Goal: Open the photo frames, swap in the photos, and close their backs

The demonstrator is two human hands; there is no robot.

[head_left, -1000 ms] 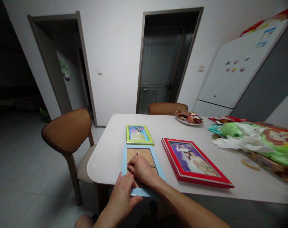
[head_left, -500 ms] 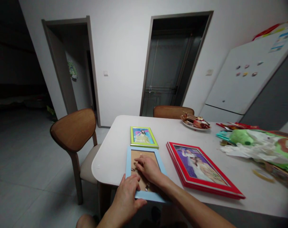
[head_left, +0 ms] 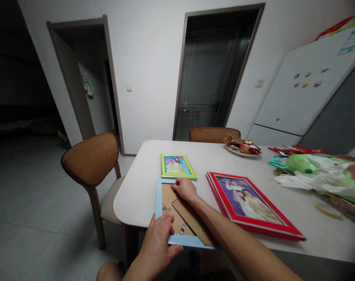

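Observation:
A light blue picture frame (head_left: 159, 195) lies back side up at the table's near edge, its brown backing board (head_left: 166, 219) showing. Two small metal clips, one at the left (head_left: 166, 208) and one lower down (head_left: 182, 229), sit on that board. A brown support leg (head_left: 187, 214) slants across it, partly under my right forearm. My left hand (head_left: 160, 236) grips the frame's lower left corner, thumb on the bottom edge. Near the top edge, the fingers of my right hand (head_left: 185, 189) are pinched together against the backing; whatever is between them is hidden.
Beyond lies a lime green picture frame (head_left: 192, 171); red picture frames (head_left: 224, 199) are stacked at right. A plate (head_left: 244, 152) of wrapped items stands at the back. Bags and paper (head_left: 300, 179) and a tape roll (head_left: 329, 212) lie right. A wooden chair (head_left: 92, 160) is left.
My right hand has moved up from the middle of the backing to the top edge. The support leg and both clips show more plainly. My left hand stays at the corner.

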